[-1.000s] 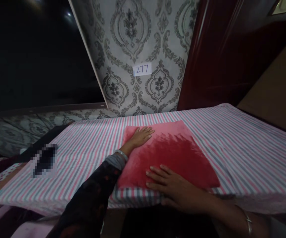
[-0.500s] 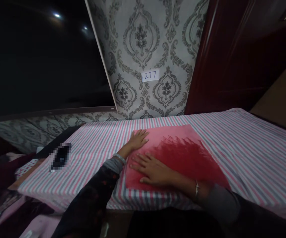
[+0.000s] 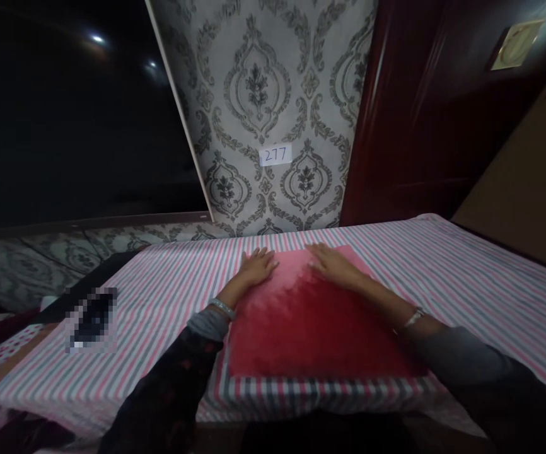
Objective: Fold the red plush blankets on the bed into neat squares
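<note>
A square piece of red, plush-looking cloth (image 3: 311, 334) lies flat on the striped tablecloth (image 3: 183, 271), deep red at the front and lighter pink along its far edge. My left hand (image 3: 258, 267) rests palm down on the cloth's far left corner, fingers spread. On the far right part lies my right hand (image 3: 334, 265), also flat with its fingers stretched out and slightly blurred. Neither hand grips anything. My right forearm crosses over the right edge of the cloth and hides part of it.
A pixelated dark object (image 3: 92, 318) sits on the tablecloth's left side. Behind the table are a large black screen (image 3: 74, 126), patterned wallpaper with a paper label (image 3: 275, 154) reading 277, and a dark red panel (image 3: 424, 113). A brown board (image 3: 528, 170) stands at the right.
My right hand has swept from the cloth's left front to its far right part, and the dark red area now reaches further left. My left hand stays on the far left corner.
</note>
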The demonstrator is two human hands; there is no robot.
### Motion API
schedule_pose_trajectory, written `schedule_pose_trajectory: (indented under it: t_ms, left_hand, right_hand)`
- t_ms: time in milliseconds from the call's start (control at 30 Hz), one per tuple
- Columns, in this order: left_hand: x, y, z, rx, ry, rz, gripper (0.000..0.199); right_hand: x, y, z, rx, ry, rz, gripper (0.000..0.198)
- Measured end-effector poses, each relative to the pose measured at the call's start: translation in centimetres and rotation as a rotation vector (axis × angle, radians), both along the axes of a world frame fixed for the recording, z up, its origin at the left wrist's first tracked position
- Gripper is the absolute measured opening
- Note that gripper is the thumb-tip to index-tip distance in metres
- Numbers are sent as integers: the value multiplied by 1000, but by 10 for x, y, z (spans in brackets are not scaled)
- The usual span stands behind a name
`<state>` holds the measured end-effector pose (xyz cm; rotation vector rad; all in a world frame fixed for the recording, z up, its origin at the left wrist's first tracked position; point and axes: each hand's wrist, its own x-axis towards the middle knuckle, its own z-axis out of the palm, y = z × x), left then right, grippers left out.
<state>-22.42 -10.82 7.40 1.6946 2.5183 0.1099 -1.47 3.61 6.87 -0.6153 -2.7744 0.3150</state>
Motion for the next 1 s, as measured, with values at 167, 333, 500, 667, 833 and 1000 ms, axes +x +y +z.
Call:
schedule_pose_trajectory:
  t_ms: [167,333,500,667,833,1000]
  left_hand:
    - [20,21,-11,6,48,-9,61]
    - [20,20,-41,67,129,-3,61]
    - [17,22,-48,115,170,8,61]
    - [13,22,-44,131,193,129,62]
    - [-15,2,-31,-11,95,347,61]
    - [-23,-3,4,-26,121,439,60]
  right_hand:
    - [-5,43,-24,101,-133,-317,55]
    - [0,45,-62,212,-129,-298,55]
    - [-1,50,-67,219,-103,-294,54]
    - [0,49,-68,242,-75,-289,55]
    - [0,46,-69,252,-68,-300,54]
    - [-1,44,-67,265,-71,-303,53]
